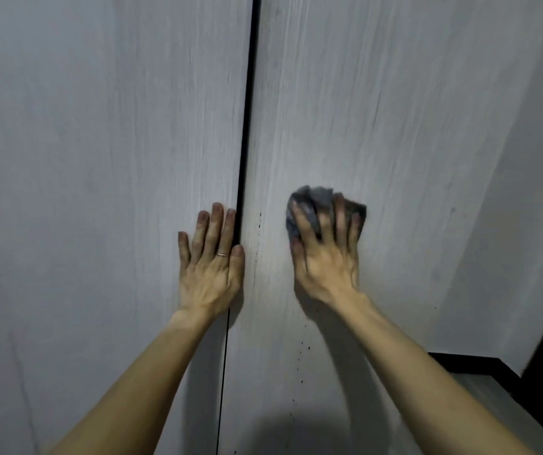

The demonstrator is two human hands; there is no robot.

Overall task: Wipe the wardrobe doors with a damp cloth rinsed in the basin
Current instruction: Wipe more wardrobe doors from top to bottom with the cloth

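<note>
Now the left hand [212,257] lies flat, bracing the left door [99,159], while the right hand [324,254] grips a cloth [316,198] against the right door [395,126]; firm overlapping strokes should lift the specks [259,224].

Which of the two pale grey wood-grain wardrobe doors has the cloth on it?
The right-hand door: the right hand holds a crumpled dark grey cloth against it. The left-hand door has only the bare left hand flat on it.
</note>
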